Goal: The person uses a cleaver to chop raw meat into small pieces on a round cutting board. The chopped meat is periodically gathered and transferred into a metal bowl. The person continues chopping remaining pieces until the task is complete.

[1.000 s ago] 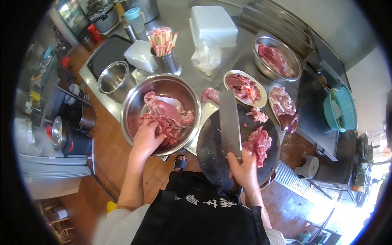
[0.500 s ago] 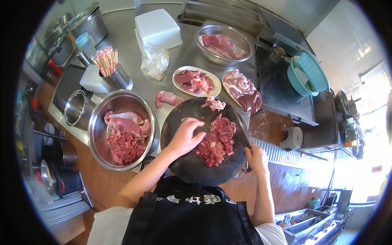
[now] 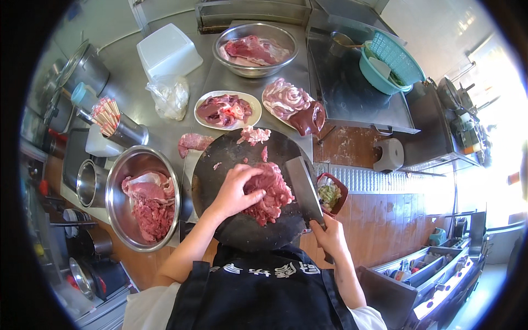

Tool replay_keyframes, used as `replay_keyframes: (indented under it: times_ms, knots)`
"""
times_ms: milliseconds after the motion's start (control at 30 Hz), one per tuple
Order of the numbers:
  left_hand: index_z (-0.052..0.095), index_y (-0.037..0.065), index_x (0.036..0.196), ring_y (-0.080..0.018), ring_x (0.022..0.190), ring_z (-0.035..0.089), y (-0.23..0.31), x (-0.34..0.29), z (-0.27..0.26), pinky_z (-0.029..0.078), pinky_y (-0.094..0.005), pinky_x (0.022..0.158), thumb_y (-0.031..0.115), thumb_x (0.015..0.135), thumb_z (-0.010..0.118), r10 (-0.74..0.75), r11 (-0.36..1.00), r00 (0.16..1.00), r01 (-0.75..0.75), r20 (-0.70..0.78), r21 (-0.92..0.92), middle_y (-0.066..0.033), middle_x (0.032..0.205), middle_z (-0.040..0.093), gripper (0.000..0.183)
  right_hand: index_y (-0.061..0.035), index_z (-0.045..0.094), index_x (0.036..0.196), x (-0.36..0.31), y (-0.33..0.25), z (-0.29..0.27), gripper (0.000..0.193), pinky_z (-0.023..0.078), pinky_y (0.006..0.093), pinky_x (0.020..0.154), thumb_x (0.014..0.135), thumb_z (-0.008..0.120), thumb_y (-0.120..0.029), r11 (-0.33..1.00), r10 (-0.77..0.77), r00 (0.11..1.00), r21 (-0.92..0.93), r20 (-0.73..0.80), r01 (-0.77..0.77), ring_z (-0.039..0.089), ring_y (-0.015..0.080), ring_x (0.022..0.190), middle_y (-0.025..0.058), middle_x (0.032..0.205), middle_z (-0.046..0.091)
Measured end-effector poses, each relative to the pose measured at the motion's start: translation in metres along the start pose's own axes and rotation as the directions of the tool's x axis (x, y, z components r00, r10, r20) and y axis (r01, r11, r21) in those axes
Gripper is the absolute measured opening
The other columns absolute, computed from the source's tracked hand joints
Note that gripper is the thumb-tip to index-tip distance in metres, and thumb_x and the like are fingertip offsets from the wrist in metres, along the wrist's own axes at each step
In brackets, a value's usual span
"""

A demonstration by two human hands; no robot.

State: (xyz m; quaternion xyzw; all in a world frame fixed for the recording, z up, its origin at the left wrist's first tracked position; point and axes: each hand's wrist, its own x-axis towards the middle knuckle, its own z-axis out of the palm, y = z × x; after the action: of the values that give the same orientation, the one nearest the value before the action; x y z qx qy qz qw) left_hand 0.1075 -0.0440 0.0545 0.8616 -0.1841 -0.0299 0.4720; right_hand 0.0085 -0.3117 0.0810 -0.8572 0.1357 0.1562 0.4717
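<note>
A heap of red sliced meat [image 3: 275,192] lies on the round dark chopping board [image 3: 220,165] in front of me. My left hand [image 3: 234,192] touches the heap's left side, thumb and fingers curved apart. In my right hand [image 3: 331,236] is the handle of a cleaver [image 3: 302,187]. Its broad blade lies at the right of the heap, angled up and left. Pale, fatty meat scraps [image 3: 254,135] sit at the board's far edge. Just off the board's far left rim rests a strip of meat [image 3: 193,143].
Left of the board stands a steel bowl [image 3: 113,203] of meat. Beyond are an oval plate [image 3: 201,120] of dark meat, some liver [image 3: 308,118], and another meat-filled steel bowl [image 3: 264,71]. A red container [image 3: 342,198] with chopped greens shows beyond the cleaver. A teal basket [image 3: 396,58] stands far right.
The cleaver's blade has come over the board, beside the meat. My left hand has moved onto the heap, which is more bunched together. The view has shifted.
</note>
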Motion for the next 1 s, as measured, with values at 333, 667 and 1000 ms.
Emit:
replay_keyframes:
  times_ms: [333, 667, 1000]
  knots:
    - [0.05, 0.01, 0.12, -0.0317, 0.109, 0.05, 0.008, 0.004, 0.037, 0.042, -0.0383, 0.095, 0.016, 0.063, 0.08, -0.122, 0.991, 0.991, 0.117, -0.057, -0.07, -0.014, 0.113, 0.046, 0.065, 0.0049, 0.057, 0.096, 0.005, -0.02, 0.044, 0.027, 0.044, 0.0328, 0.042, 0.09, 0.057, -0.021, 0.988, 0.109, 0.979, 0.093, 0.171, -0.127, 0.057, 0.0173, 0.042, 0.0123, 0.056, 0.059]
    - [0.052, 0.008, 0.11, -0.0241, 0.094, 0.053, 0.036, 0.014, 0.023, 0.046, -0.0328, 0.086, 0.0, 0.066, 0.068, -0.003, 0.972, 0.959, -0.063, -0.284, -0.226, -0.0105, 0.103, 0.046, 0.048, 0.0017, 0.056, 0.094, -0.009, -0.055, 0.025, 0.017, 0.037, 0.0252, 0.04, 0.092, 0.057, -0.015, 0.97, 0.065, 0.988, 0.223, 0.142, -0.095, 0.049, 0.0096, 0.042, 0.0022, 0.056, 0.053]
    - [0.052, 0.007, 0.111, -0.021, 0.094, 0.052, 0.064, -0.015, -0.039, 0.046, -0.0306, 0.083, -0.004, 0.066, 0.069, -0.046, 0.962, 0.892, -0.082, -0.45, -0.26, -0.0099, 0.106, 0.045, 0.049, 0.0016, 0.058, 0.108, -0.02, -0.109, 0.03, 0.025, 0.04, 0.0256, 0.044, 0.093, 0.057, -0.017, 0.98, -0.023, 0.962, 0.197, 0.272, -0.033, 0.051, 0.0083, 0.045, 0.0024, 0.061, 0.057]
